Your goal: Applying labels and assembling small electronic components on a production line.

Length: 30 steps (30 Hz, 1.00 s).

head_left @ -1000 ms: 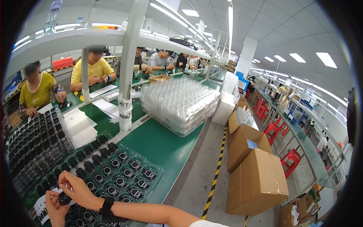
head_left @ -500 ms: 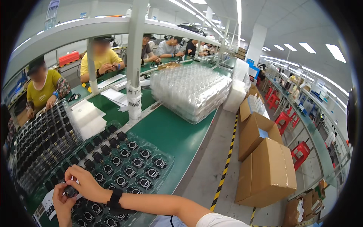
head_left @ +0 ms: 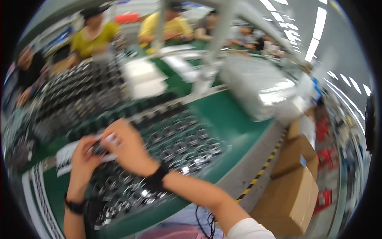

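Observation:
A small dark part [head_left: 98,149], smeared by motion, is held between both hands above the left side of a clear tray. My left hand [head_left: 84,157] has its fingers closed round the part. From the right, my right hand [head_left: 126,145] reaches over with its fingers pinched at the same part; something pale shows at its fingertips, too blurred to name. Beneath the hands and to their right lies the clear plastic tray [head_left: 223,148] of black parts with round metallic rings. A white paper sheet [head_left: 63,159] with dark print lies by my left hand. Black bands circle both wrists.
Stacked trays of black parts [head_left: 79,89] stand at the far left. Beyond the upright post [head_left: 211,65] sits a stack of clear empty trays [head_left: 256,85]. Cardboard boxes [head_left: 284,199] line the floor on the right. Several people work across the green bench [head_left: 234,115].
The view has swung left and down, so the bench appears farther up and right, with more blur. Both hands still hold the dark part together. My left wristband has come into view.

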{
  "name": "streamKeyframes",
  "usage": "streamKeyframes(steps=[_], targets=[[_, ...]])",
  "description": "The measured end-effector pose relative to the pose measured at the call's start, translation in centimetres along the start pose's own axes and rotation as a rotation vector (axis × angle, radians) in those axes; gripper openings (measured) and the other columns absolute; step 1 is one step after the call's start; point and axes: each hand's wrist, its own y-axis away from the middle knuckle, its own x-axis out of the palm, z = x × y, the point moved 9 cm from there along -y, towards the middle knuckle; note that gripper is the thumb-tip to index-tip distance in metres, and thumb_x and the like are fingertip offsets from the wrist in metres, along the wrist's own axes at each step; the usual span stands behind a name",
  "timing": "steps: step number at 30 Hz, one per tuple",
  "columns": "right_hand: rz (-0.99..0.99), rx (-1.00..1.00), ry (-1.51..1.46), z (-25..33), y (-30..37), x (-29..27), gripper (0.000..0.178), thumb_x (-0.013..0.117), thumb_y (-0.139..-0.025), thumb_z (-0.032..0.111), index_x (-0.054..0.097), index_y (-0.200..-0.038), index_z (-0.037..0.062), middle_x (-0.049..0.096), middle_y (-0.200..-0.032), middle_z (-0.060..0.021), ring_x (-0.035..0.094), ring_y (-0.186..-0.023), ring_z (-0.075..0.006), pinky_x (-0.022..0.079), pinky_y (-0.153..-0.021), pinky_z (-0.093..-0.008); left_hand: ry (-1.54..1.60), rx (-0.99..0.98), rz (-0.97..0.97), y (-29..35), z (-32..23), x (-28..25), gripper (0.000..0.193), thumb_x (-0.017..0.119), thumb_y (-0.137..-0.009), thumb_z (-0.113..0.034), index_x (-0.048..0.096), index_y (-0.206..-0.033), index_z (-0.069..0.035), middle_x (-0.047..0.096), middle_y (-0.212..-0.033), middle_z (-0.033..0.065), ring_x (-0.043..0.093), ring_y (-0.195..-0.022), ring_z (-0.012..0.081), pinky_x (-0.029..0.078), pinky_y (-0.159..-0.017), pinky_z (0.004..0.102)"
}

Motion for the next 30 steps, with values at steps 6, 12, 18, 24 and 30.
streamKeyframes(steps=[6, 12, 18, 24, 30], targets=[[0.054, 0.274, -0.035, -4.2, 1.0, 0.1, 0.006, 0.063, -0.082, 0.002, 0.059, -0.087, 0.0028, 0.060, -0.080, 0.0008, 0.053, -0.070, -0.0051, 0.043, -0.064, -0.0191, 0.067, -0.044, -0.011, -1.1, 1.1, 0.7, 0.044, 0.057, -0.074, 0.012, 0.046, -0.115, -0.003, 0.053, -0.113, 0.0077, 0.054, -0.102, 0.0142, 0.047, -0.084, 0.0266], [0.153, 0.343, -0.035, -3.8, 1.3, 1.4, 0.008, 0.065, -0.080, 0.003, 0.060, -0.086, 0.0024, 0.060, -0.079, 0.0015, 0.053, -0.069, -0.0040, 0.042, -0.063, -0.0192, 0.010, -0.102, -0.069, 0.0, -0.1, 0.2, 0.043, 0.056, -0.074, 0.015, 0.047, -0.113, -0.002, 0.055, -0.111, 0.0078, 0.056, -0.100, 0.0137, 0.048, -0.083, 0.0255], [0.217, 0.339, 0.073, -3.5, 1.2, 1.8, 0.007, 0.067, -0.078, 0.004, 0.062, -0.083, 0.0022, 0.062, -0.079, 0.0006, 0.053, -0.068, -0.0044, 0.042, -0.062, -0.0192, 0.025, -0.123, -0.017, 0.0, 0.0, 0.5, 0.043, 0.058, -0.074, 0.012, 0.048, -0.113, -0.003, 0.053, -0.114, 0.0050, 0.053, -0.103, 0.0110, 0.046, -0.086, 0.0251], [0.223, 0.383, 0.029, -3.7, 1.2, 2.2, 0.007, 0.067, -0.078, 0.005, 0.065, -0.084, 0.0026, 0.063, -0.077, 0.0006, 0.055, -0.068, -0.0050, 0.042, -0.062, -0.0188, -0.011, -0.116, 0.000, 0.0, -0.4, 0.6, 0.039, 0.058, -0.073, 0.014, 0.051, -0.109, -0.001, 0.056, -0.108, 0.0064, 0.056, -0.099, 0.0119, 0.048, -0.083, 0.0251], [0.149, 0.258, 0.081, -4.8, 1.0, 0.6, 0.005, 0.066, -0.078, 0.008, 0.066, -0.081, 0.0040, 0.065, -0.075, -0.0051, 0.060, -0.068, -0.0107, 0.047, -0.061, -0.0254, 0.112, -0.047, 0.073, -1.9, 1.7, 1.8, 0.033, 0.059, -0.074, 0.013, 0.052, -0.104, -0.001, 0.058, -0.103, 0.0083, 0.057, -0.098, 0.0156, 0.048, -0.085, 0.0293]])
